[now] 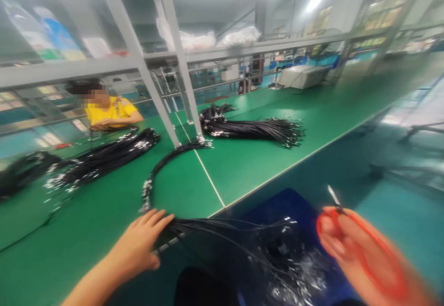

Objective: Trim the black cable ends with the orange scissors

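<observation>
Pinning down a bundle of thin black wires with silvery metal tips [215, 226] is what the left hand [138, 246] is doing here, fingers spread flat and palm pressing on the strands right at the edge of the green matted desk [104, 223]. That is probably keeping the bundle from sliding off, since most of its length is spilling past the edge toward the person's lap, over something dark blue [277, 209] just below the desk edge. The right hand [350, 246] is hanging off to the far side of that bundle, well clear of the desk, fingers curled around the orange-red loop handles of a small pair of scissors [347, 232] with the short metal tip poking upward, so it is being kept ready near the loose wire ends.

Farther up the desk from the held bundle, a curved strand of black cable [163, 167] is arcing toward a grey metal frame post [183, 75]. Beyond that, a bigger heap of black wires [253, 128] is lying flat, and another long pile [104, 158] is sitting off toward a co-worker in a yellow shirt [109, 112] who is leaning on the desk. The place is looking like a factory floor with teal flooring, grey shelving overhead and bright ceiling lights. Everything is pretty motion-blurred.
</observation>
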A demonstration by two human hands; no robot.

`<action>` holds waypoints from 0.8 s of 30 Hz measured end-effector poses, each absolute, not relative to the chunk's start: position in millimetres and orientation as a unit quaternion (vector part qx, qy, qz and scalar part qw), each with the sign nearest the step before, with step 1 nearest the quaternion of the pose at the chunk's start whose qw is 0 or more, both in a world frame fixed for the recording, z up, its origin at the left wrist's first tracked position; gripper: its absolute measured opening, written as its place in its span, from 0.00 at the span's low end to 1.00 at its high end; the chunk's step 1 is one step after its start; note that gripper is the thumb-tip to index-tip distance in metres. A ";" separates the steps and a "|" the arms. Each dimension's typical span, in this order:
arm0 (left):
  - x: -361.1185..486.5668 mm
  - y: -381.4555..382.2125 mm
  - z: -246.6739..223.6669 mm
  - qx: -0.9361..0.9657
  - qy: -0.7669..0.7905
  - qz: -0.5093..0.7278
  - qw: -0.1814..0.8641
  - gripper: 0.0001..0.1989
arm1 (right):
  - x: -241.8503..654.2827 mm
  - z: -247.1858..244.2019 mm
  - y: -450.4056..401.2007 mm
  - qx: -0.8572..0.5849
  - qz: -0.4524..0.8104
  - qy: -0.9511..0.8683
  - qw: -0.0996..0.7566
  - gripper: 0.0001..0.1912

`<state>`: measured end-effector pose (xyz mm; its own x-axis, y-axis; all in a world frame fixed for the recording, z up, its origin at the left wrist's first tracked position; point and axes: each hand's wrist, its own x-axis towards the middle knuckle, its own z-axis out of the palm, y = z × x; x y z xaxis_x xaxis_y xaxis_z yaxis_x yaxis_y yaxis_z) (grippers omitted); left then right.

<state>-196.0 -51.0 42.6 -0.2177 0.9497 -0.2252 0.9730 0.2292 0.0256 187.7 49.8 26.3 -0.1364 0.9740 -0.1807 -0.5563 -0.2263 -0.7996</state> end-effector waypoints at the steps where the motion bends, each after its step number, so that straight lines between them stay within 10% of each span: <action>1: -201.9 -57.8 35.9 0.624 0.776 -0.079 0.050 0.39 | 182.2 31.6 48.1 -0.357 0.696 -0.292 0.550 0.11; 6: -194.4 -51.2 32.3 0.685 0.724 -0.080 -0.004 0.03 | 168.8 48.6 41.4 -0.345 0.688 -0.299 0.563 0.08; 12: -110.2 -8.9 74.8 0.643 0.754 0.037 -0.130 0.08 | 185.1 59.2 31.3 -0.332 0.669 -0.308 0.589 0.09; 24: -29.5 33.0 88.6 0.775 0.626 0.059 -0.064 0.10 | 197.2 47.4 29.5 -0.455 0.426 -0.512 0.591 0.19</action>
